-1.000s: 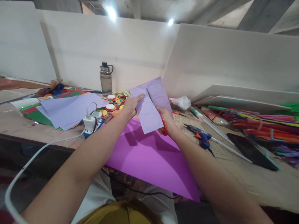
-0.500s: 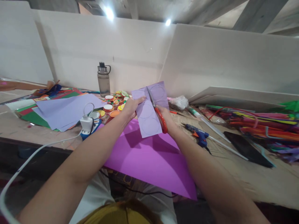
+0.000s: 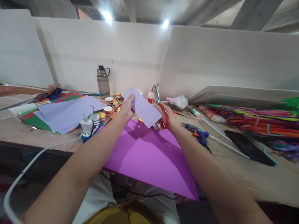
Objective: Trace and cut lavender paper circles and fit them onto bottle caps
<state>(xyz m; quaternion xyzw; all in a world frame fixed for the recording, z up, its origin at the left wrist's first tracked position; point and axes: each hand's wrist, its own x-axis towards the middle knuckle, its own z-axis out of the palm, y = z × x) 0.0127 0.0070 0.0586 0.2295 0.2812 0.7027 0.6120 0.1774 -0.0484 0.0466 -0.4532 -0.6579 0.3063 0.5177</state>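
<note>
Probably light, limp and easily creased, the lilac paper (image 3: 144,107), held above the counter (image 3: 23,133) near the far edge of the purple sheet (image 3: 149,155), suits a margin pinch like the closed grip of the left hand (image 3: 127,109), while the grip of the right hand (image 3: 172,117) wraps red-handled scissors (image 3: 167,115).

The left hand (image 3: 128,108) pinched a lilac paper (image 3: 145,108) marked with drawn outlines, thumb on top. The right hand (image 3: 172,117) gripped red-handled scissors (image 3: 167,117), their blades pointing up and away just right of the paper. Beneath both hands a bright purple sheet (image 3: 149,161) lay over the table's near edge. A grey bottle (image 3: 103,84) stood far left of the hands; loose lilac sheets (image 3: 65,113) lay farther left. To the right were a blue glue gun (image 3: 200,135) and a dark flat slab (image 3: 249,148).
</note>
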